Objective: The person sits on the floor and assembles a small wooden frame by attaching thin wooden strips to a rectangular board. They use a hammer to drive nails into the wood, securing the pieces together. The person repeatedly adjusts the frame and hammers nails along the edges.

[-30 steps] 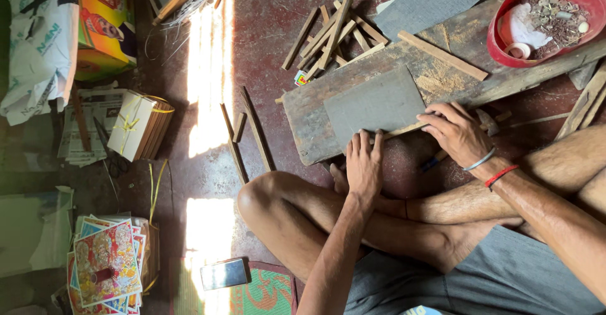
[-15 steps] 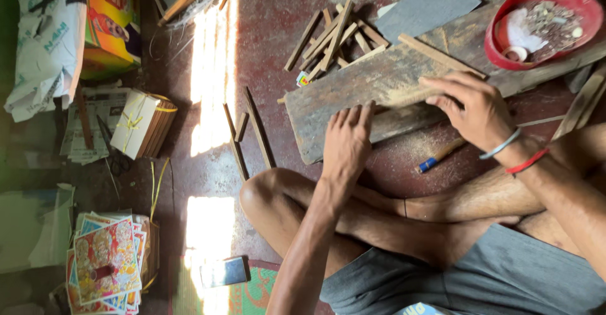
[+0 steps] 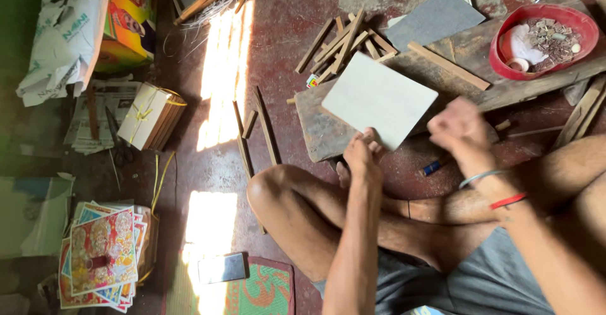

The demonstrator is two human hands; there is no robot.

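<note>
Top left: white sack (image 3: 60,34) with dark tape and green print, leaning against an orange-yellow printed box (image 3: 129,21). Below them, newspapers (image 3: 88,125) flat on the floor, scissors (image 3: 117,141) on top. Beside these a pale bundle (image 3: 151,116) of thin boards tied with yellow string. Bottom left: stack of colourful printed pictures (image 3: 104,258), red and gold, fanned slightly. A phone (image 3: 221,267) lies face up at the edge of a green-red mat (image 3: 262,293).

Person sits cross-legged on the red floor (image 3: 284,31). Left hand (image 3: 363,157) reaches forward, arm straight along the knee, fingers pinched narrow on the near edge of a pale grey board (image 3: 379,100). Board is tilted up off the plank (image 3: 467,56), its far corner toward a heap of wood sticks (image 3: 341,43). Right hand (image 3: 461,129) hovers just right of the board, blurred, fingers curled loosely into a near fist; cannot tell if it holds anything. White and red bands on that wrist.

On the plank: a red bowl (image 3: 502,62) with small chips and a white scrap, a single stick (image 3: 448,65), a grey sheet (image 3: 435,18) at the far end. Blue pen (image 3: 432,166) on the floor near the shin. Sun patches fall across two loose sticks (image 3: 252,125) left of the knee
</note>
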